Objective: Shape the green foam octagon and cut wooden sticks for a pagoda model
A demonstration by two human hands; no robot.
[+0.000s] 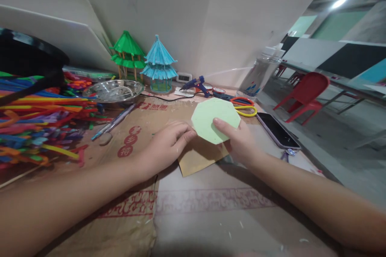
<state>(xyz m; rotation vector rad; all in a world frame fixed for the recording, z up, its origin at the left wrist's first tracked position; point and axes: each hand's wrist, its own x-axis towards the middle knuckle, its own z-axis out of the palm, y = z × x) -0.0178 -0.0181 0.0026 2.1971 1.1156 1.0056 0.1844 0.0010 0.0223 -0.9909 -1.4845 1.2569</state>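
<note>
A pale green octagonal card (211, 117) with small dots near its edge is held up above the table. My right hand (241, 140) grips its right side, the thumb lying on the face and the other fingers behind it. At its lower left edge, my left hand (169, 144) has thumb and fingers pinched together, seemingly on the card's rim; the fingertips are partly hidden. Below the card, a yellowish-brown sheet (193, 162) lies on the work surface, partly covered by the card and my hands.
Colourful pipe cleaners (33, 124) lie heaped at left beside a metal dish (114, 90). Behind stand a green model pavilion (128, 50), a blue one (159, 62) and a glue gun (194, 84). Scissors (249, 110) and a phone (279, 130) lie at right, near the table's edge.
</note>
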